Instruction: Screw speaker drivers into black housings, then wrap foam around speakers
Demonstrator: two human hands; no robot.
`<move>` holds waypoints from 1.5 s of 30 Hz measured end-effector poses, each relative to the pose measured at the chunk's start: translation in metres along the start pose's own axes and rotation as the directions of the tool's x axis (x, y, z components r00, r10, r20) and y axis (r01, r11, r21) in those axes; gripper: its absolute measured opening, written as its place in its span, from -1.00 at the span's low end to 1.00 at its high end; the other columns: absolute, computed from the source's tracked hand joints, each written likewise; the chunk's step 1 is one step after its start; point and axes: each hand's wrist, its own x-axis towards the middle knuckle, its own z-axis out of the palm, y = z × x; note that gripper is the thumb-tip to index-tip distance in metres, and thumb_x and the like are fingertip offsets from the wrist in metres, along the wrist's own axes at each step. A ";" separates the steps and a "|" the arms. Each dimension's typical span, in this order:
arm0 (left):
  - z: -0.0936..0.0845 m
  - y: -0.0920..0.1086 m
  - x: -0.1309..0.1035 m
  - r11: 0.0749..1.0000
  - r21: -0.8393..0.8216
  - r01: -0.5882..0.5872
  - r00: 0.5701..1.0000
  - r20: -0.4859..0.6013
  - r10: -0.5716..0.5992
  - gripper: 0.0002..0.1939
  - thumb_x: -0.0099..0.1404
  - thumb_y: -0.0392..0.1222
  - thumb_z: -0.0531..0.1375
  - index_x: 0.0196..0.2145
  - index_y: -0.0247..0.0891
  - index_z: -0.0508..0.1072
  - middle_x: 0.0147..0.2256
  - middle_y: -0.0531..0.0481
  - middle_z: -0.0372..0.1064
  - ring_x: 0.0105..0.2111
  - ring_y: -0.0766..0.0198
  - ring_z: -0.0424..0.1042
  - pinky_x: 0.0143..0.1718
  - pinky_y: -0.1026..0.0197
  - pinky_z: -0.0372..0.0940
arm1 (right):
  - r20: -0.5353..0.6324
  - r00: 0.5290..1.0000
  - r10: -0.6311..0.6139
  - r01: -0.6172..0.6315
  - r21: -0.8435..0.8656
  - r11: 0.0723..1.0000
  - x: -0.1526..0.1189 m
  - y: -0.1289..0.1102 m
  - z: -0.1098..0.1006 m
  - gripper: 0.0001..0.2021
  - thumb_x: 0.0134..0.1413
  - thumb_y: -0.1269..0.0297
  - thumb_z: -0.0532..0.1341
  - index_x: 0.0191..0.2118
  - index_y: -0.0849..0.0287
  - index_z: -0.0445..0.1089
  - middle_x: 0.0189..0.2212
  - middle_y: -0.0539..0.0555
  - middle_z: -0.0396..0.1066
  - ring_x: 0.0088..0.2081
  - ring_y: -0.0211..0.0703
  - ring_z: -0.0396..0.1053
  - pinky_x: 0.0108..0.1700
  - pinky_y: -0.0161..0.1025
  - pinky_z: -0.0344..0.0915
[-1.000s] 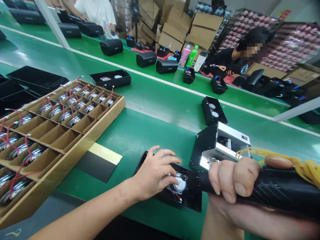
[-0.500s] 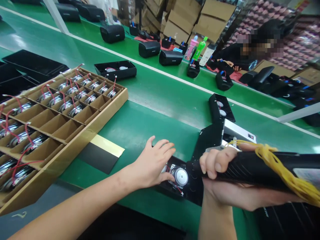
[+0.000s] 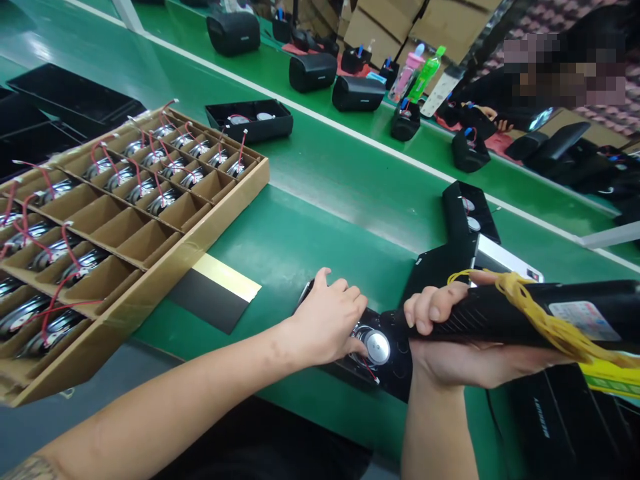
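My right hand (image 3: 450,340) is wrapped round a black electric screwdriver (image 3: 520,310) with a yellow band tied about its body. Its front end points left, close to the upper edge of a black speaker housing (image 3: 397,363); whether the bit touches a screw I cannot tell. In that housing sits a round silver speaker driver (image 3: 377,348) with a short red wire. My left hand (image 3: 333,320) lies over the housing's left part, fingers bent over it and thumb against the driver. What is beneath the palm is hidden.
On the left, a divided cardboard box (image 3: 200,240) holds several drivers with red wires. A dark card (image 3: 215,300) pokes out beside it. Another housing (image 3: 457,207) stands beyond my right hand. Finished-looking speakers (image 3: 357,93) line the far side, where a person's hand (image 3: 483,113) shows.
My left hand's spread fingers have bent down over the housing. The screwdriver stays in my right hand, its rear slightly higher. The whole view has shifted, with the scene moving right.
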 end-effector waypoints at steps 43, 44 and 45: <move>-0.002 -0.005 -0.005 0.999 -0.052 -0.012 1.000 -0.009 0.011 -0.39 0.19 0.04 0.44 0.07 -0.27 0.35 0.02 -0.15 0.46 0.05 -0.03 0.41 0.08 -0.18 0.18 | 0.001 1.000 0.025 -0.025 0.059 0.998 -0.008 -0.017 0.003 -0.32 0.17 -0.49 0.10 -0.03 0.08 0.33 -0.53 -0.09 0.22 -0.65 -0.31 0.13 -0.62 -0.37 0.17; -0.004 -0.009 -0.008 0.997 -0.064 -0.031 0.999 -0.023 0.029 -0.34 0.23 0.00 0.42 0.17 -0.24 0.28 0.11 -0.16 0.42 0.13 0.00 0.37 0.12 -0.16 0.15 | -0.048 0.998 -0.041 0.043 0.034 0.999 -0.004 -0.028 -0.005 -0.32 0.19 -0.49 0.06 -0.02 0.08 0.34 -0.53 -0.10 0.22 -0.66 -0.32 0.12 -0.63 -0.37 0.17; -0.007 -0.014 -0.012 0.997 -0.071 -0.044 0.998 -0.035 0.042 -0.33 0.28 -0.03 0.39 0.23 -0.20 0.23 0.19 -0.15 0.37 0.18 0.03 0.33 0.16 -0.14 0.13 | -0.098 0.988 -0.118 0.118 -0.008 0.993 0.000 -0.041 -0.014 -0.32 0.21 -0.48 0.04 -0.01 0.09 0.34 -0.53 -0.11 0.22 -0.67 -0.33 0.10 -0.64 -0.37 0.16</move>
